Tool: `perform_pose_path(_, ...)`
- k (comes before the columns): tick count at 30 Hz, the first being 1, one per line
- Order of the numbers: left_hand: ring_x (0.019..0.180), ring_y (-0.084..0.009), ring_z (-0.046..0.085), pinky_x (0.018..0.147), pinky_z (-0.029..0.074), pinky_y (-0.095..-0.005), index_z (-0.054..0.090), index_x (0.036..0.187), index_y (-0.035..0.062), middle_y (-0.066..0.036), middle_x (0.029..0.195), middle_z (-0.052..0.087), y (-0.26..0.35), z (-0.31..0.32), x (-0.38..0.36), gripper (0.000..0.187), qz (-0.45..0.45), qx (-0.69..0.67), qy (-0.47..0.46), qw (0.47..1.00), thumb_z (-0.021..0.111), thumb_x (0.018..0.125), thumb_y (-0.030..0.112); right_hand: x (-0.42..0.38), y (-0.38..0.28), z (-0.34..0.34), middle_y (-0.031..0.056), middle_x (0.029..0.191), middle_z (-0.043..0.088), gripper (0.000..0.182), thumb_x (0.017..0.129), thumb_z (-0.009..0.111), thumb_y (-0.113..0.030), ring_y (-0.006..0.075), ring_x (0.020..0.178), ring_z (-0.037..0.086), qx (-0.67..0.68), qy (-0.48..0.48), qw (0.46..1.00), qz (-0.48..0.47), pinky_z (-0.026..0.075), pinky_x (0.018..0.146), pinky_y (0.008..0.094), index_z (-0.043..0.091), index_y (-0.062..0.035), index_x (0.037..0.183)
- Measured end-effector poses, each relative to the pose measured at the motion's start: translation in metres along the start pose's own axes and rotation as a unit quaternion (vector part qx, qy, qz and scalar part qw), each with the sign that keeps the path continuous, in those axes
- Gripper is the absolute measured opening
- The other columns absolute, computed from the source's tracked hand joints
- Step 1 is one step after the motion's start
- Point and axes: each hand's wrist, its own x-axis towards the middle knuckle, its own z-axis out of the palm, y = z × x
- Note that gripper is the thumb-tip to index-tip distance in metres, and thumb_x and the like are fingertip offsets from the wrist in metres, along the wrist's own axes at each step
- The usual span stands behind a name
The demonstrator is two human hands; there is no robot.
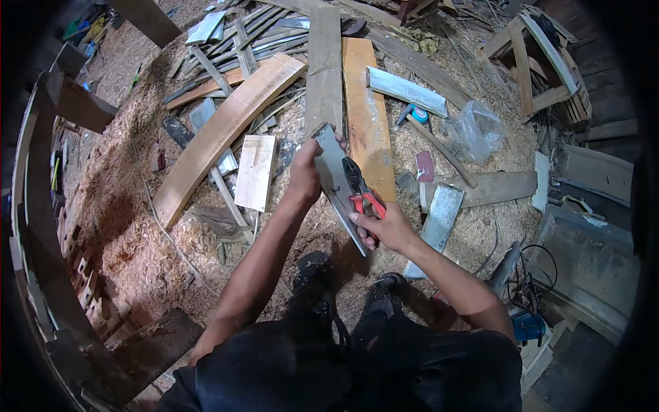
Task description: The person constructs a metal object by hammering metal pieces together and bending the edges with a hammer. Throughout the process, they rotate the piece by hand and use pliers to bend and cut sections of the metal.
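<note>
A narrow grey board (334,180) is held slanting in front of my body. My left hand (305,168) grips its upper left edge, with fingers wrapped round the top end. My right hand (386,229) is closed around red-handled pliers (368,200), and its lower fingers touch the board's lower right edge. The dark jaws of the pliers point up along the board's right side; whether they grip anything is too small to tell. Behind the board, a long grey plank (323,75) and an orange-brown plank (365,103) lie on the shavings.
A curved plank (226,134) and a short pale board (255,173) lie to the left. At the right are a blue tape measure (417,114), a wooden-handled tool (443,152), a plastic bag (478,130) and a whitish board (437,223). A wooden frame (539,65) stands farther back.
</note>
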Motion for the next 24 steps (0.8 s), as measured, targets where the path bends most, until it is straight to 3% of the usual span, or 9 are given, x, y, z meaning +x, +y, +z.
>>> perform_pose_path(6, 0.091, -0.0257, 0.063, 0.083, 0.051, -0.0389, 0.055, 0.117, -0.0054, -0.015, 0.099, 0.064, 0.023, 0.019, 0.004, 0.048, -0.041, 0.043, 0.045, 0.997, 0.044, 0.079, 0.022, 0.003, 0.016, -0.005, 0.0118, 0.075, 0.065, 0.036, 0.088, 0.071, -0.019, 0.0206, 0.057, 0.062, -0.125, 0.076, 0.981, -0.126, 0.050, 0.052, 0.0364, 0.056, 0.0026, 0.112)
perform_pose_path(9, 0.088, -0.0266, 0.064, 0.081, 0.052, -0.0393, 0.056, 0.115, -0.0066, -0.016, 0.098, 0.065, 0.029, 0.027, 0.005, 0.048, -0.071, 0.044, 0.036, 0.996, 0.044, 0.079, 0.022, 0.000, 0.017, -0.006, 0.0148, 0.077, 0.068, 0.034, 0.087, 0.071, -0.020, 0.0269, 0.064, 0.067, -0.265, 0.170, 0.924, -0.216, 0.052, 0.059, 0.0404, 0.055, 0.0009, 0.109)
perform_pose_path(10, 0.084, -0.0247, 0.065, 0.081, 0.052, -0.0347, 0.063, 0.100, -0.0069, -0.017, 0.093, 0.066, 0.032, 0.029, 0.006, 0.039, -0.086, 0.015, 0.033, 0.996, 0.044, 0.083, 0.022, -0.003, 0.017, -0.007, 0.0149, 0.077, 0.068, 0.031, 0.087, 0.070, -0.019, 0.0281, 0.066, 0.068, -0.310, 0.206, 0.895, -0.245, 0.053, 0.061, 0.0412, 0.055, 0.0000, 0.106)
perform_pose_path(14, 0.080, -0.0247, 0.065, 0.078, 0.052, -0.0348, 0.064, 0.100, -0.0066, -0.015, 0.089, 0.067, 0.034, 0.040, 0.011, 0.039, -0.048, 0.017, 0.060, 0.997, 0.044, 0.083, 0.023, 0.004, 0.007, -0.016, 0.0259, 0.086, 0.067, 0.030, 0.087, 0.066, -0.019, 0.0473, 0.085, 0.065, -0.362, 0.256, 0.886, -0.131, 0.052, 0.070, 0.0497, 0.054, -0.0036, 0.109)
perform_pose_path(18, 0.074, -0.0231, 0.062, 0.073, 0.051, -0.0334, 0.062, 0.093, -0.0039, -0.012, 0.083, 0.063, 0.031, 0.036, 0.023, 0.035, -0.016, 0.133, 0.089, 0.987, 0.046, 0.083, 0.025, 0.012, 0.021, -0.013, 0.0321, 0.080, 0.064, 0.029, 0.088, 0.063, -0.015, 0.0522, 0.074, 0.062, -0.401, 0.290, 0.835, -0.241, 0.049, 0.063, 0.0566, 0.044, -0.0034, 0.107)
perform_pose_path(20, 0.070, -0.0224, 0.059, 0.071, 0.050, -0.0333, 0.062, 0.090, -0.0020, -0.011, 0.080, 0.061, 0.030, 0.020, 0.028, 0.032, 0.033, 0.350, 0.140, 0.926, 0.046, 0.082, 0.025, 0.018, 0.017, -0.043, 0.0307, 0.083, 0.064, 0.028, 0.090, 0.060, -0.012, 0.0505, 0.073, 0.063, -0.517, 0.347, 0.715, -0.317, 0.050, 0.063, 0.0545, 0.043, -0.0027, 0.109)
perform_pose_path(21, 0.070, -0.0221, 0.058, 0.071, 0.049, -0.0337, 0.061, 0.090, -0.0013, -0.011, 0.080, 0.060, 0.027, -0.001, 0.031, 0.031, 0.050, 0.329, 0.138, 0.933, 0.047, 0.081, 0.025, 0.022, 0.011, -0.063, 0.0300, 0.084, 0.064, 0.027, 0.091, 0.059, -0.010, 0.0496, 0.072, 0.063, -0.569, 0.371, 0.643, -0.353, 0.050, 0.063, 0.0535, 0.043, -0.0023, 0.111)
perform_pose_path(23, 0.070, -0.0214, 0.056, 0.072, 0.048, -0.0344, 0.060, 0.089, 0.0000, -0.010, 0.079, 0.058, 0.022, -0.035, 0.040, 0.029, 0.082, 0.285, 0.124, 0.947, 0.047, 0.080, 0.025, 0.016, -0.010, -0.099, 0.0231, 0.092, 0.066, 0.029, 0.095, 0.052, -0.010, 0.0416, 0.081, 0.067, -0.494, 0.399, 0.743, -0.211, 0.052, 0.068, 0.0495, 0.042, -0.0022, 0.121)
perform_pose_path(24, 0.082, -0.0228, 0.059, 0.080, 0.049, -0.0366, 0.060, 0.102, -0.0007, -0.012, 0.090, 0.061, 0.016, -0.040, 0.037, 0.035, 0.068, 0.100, 0.121, 0.985, 0.048, 0.079, 0.023, 0.010, -0.014, -0.097, 0.0217, 0.098, 0.066, 0.030, 0.096, 0.050, -0.010, 0.0398, 0.088, 0.066, -0.374, 0.370, 0.830, -0.187, 0.052, 0.071, 0.0481, 0.043, -0.0030, 0.125)
